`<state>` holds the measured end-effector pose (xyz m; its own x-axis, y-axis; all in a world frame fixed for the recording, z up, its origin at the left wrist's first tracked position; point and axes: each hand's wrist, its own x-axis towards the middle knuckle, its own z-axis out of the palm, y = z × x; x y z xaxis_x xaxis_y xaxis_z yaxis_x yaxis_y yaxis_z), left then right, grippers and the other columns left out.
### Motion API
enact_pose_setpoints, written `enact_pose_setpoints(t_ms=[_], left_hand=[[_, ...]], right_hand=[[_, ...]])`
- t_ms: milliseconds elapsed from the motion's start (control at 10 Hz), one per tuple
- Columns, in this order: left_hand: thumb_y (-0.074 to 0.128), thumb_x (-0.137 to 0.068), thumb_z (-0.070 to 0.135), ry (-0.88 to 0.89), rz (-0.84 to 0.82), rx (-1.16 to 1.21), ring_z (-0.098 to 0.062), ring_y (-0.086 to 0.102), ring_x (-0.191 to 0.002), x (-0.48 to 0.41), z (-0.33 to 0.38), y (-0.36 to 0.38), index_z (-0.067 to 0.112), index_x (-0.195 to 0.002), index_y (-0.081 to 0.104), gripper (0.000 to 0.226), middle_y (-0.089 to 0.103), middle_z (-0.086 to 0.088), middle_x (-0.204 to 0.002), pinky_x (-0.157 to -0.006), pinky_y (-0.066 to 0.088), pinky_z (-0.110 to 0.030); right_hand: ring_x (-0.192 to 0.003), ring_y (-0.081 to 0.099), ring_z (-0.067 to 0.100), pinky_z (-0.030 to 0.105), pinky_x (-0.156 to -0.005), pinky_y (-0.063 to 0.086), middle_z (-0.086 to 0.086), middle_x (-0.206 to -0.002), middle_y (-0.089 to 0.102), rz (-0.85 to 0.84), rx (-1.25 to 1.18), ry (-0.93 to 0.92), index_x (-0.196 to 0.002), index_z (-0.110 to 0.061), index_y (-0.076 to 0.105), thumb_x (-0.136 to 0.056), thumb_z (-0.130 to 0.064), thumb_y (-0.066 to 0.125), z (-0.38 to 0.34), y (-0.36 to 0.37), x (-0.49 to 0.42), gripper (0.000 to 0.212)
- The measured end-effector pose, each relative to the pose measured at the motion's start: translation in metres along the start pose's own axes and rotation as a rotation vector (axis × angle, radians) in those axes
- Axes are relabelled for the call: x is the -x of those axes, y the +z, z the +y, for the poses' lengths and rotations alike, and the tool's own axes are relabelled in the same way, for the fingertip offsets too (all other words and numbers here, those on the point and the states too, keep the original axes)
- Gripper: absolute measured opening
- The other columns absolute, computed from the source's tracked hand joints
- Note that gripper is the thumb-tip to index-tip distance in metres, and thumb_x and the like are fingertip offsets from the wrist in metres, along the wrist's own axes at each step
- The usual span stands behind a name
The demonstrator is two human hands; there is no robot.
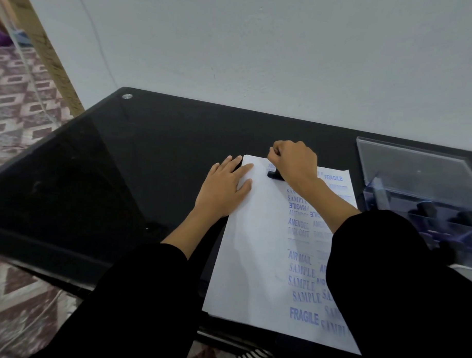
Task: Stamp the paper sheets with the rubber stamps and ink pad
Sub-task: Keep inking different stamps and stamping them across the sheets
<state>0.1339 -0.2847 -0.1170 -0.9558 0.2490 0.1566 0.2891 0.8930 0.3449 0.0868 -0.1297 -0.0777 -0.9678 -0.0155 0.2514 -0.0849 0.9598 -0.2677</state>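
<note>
- The right hand [293, 160] is fisted round a black rubber stamp [274, 175], pressing it onto the paper sheet [256, 246] near its top edge
- The left hand [224, 186] lies spread flat, pinning the sheet's upper left edge
- Step in hand looks like printing; next calls for a straight lift, likely re-inking
- Matte white sheet, blue prints down its right side, on a glossy black glass surface [101, 174]; clear plastic box [421, 190] to the right

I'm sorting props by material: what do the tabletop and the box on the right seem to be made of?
Tabletop: likely black glass, glossy, with reflections and a metal stud at its corner. Box: clear plastic, probably acrylic; you see through its walls.
</note>
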Motion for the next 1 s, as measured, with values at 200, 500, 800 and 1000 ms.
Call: enact_pose_setpoints(t_ms=[200, 500, 800, 1000], left_hand=[[0.031, -0.100, 0.035, -0.004, -0.011, -0.005, -0.016, 0.009, -0.146, 0.000, 0.000, -0.001, 0.026, -0.145, 0.029, 0.047, 0.019, 0.001, -0.157, -0.118, 0.006, -0.033], [0.031, -0.100, 0.035, -0.006, -0.009, -0.004, -0.016, 0.010, -0.146, 0.000, 0.001, 0.000, 0.026, -0.145, 0.029, 0.047, 0.019, 0.001, -0.156, -0.118, 0.007, -0.034], [0.031, -0.100, 0.034, -0.006, -0.011, 0.000, -0.017, 0.010, -0.146, 0.000, 0.002, -0.001, 0.025, -0.145, 0.030, 0.046, 0.019, 0.000, -0.157, -0.118, 0.007, -0.034], [0.031, -0.100, 0.035, -0.011, -0.016, -0.007, -0.017, 0.010, -0.146, -0.001, 0.001, -0.002, 0.026, -0.145, 0.029, 0.046, 0.019, 0.000, -0.157, -0.118, 0.006, -0.034]], right_hand=[[-0.047, 0.027, 0.011, 0.023, -0.047, 0.027, -0.002, -0.052, 0.032, -0.001, 0.007, 0.000, -0.056, -0.019, 0.032, -0.096, -0.020, 0.041, -0.001, 0.000, 0.000, 0.041], [-0.046, 0.026, 0.010, 0.021, -0.045, 0.022, -0.002, -0.053, 0.032, 0.034, 0.016, -0.001, -0.076, -0.013, 0.043, -0.098, -0.020, 0.039, -0.005, 0.000, 0.011, 0.024], [-0.049, 0.024, 0.010, 0.021, -0.047, 0.020, 0.003, -0.064, 0.041, 0.075, 0.034, -0.027, -0.077, -0.012, 0.040, -0.098, -0.017, 0.038, -0.006, 0.001, 0.025, 0.022], [-0.058, 0.037, 0.015, 0.022, -0.048, 0.024, 0.005, -0.066, 0.047, 0.083, -0.002, -0.007, -0.077, -0.013, 0.045, -0.096, -0.016, 0.039, -0.006, 0.002, 0.015, 0.020]])
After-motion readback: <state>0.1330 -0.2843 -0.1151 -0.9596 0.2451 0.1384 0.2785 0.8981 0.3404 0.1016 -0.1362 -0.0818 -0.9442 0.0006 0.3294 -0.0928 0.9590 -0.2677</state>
